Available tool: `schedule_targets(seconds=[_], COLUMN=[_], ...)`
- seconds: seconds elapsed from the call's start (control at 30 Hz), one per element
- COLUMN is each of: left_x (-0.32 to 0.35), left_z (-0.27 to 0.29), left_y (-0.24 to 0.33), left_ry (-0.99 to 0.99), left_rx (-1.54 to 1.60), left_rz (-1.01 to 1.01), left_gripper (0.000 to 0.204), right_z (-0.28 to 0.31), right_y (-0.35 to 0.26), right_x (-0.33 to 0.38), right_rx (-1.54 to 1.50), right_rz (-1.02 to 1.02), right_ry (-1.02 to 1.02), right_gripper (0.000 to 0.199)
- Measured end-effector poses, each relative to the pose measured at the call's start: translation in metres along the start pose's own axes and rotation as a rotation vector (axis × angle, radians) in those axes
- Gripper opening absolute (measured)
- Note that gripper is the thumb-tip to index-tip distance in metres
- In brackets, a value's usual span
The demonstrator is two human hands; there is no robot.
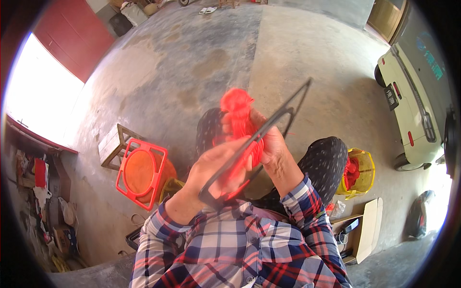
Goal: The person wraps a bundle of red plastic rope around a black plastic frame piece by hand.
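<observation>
A soft, bright red bundle that looks like string or netting (237, 103) is held up in front of my chest, its top bunched into a rounded knob. My left hand (213, 157) is closed round its lower part, while my right hand (272, 144) grips it from the other side. A long, thin black frame (273, 115) slants across both hands, from my left wrist up to the far right. Motion blurs the frame, and its exact kind and how it is held cannot be made out.
Left of my knees stand a red-framed orange stool (140, 171) and a wooden stool (111, 144). On the right are a yellow basket (367, 168) with red material inside, an open cardboard box (370, 225), a dark bag (420, 216) and a parked pale vehicle (408, 105).
</observation>
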State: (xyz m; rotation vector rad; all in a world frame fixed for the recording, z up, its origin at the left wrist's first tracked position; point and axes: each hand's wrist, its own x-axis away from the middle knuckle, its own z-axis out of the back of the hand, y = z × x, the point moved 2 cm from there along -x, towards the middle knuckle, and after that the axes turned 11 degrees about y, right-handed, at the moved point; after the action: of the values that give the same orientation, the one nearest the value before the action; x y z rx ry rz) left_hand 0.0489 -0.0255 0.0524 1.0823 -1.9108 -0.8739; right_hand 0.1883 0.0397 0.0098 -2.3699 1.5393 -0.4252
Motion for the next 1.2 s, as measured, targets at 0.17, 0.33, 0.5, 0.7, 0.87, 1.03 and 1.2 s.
schedule_targets(seconds=[0.17,0.33,0.5,0.7,0.87,1.03,1.2], left_x=[0.001,-0.002,-0.015,-0.019,-0.025,-0.014,-0.008], left_z=[-0.008,-0.009,0.016,0.069,0.066,0.041,0.05], left_y=[-0.003,-0.009,-0.014,-0.024,-0.023,0.005,0.0], left_ry=[0.03,-0.074,-0.079,-0.151,-0.034,0.009,0.019], left_rx=[-0.073,0.271,0.551,0.582,0.513,0.27,0.251], left_rz=[0.088,0.302,0.124,-0.054,-0.032,-0.098,-0.1], left_gripper=[0.045,0.066,0.053,0.053,0.041,0.069,0.052], right_z=[-0.022,-0.035,0.027,0.0,0.01,-0.003,0.037], right_y=[-0.02,-0.028,-0.006,0.023,0.01,-0.054,-0.06], right_x=[-0.002,0.001,0.01,0.051,0.048,0.047,0.047], right_rx=[0.439,0.88,0.366,0.282,0.567,0.146,0.473], right_rz=[0.048,0.183,0.069,0.004,0.463,0.688,0.737], right_ry=[-0.532,-0.591,0.059,-0.109,0.06,0.068,0.31], right_gripper=[0.025,0.03,0.041,0.058,0.053,0.041,0.044])
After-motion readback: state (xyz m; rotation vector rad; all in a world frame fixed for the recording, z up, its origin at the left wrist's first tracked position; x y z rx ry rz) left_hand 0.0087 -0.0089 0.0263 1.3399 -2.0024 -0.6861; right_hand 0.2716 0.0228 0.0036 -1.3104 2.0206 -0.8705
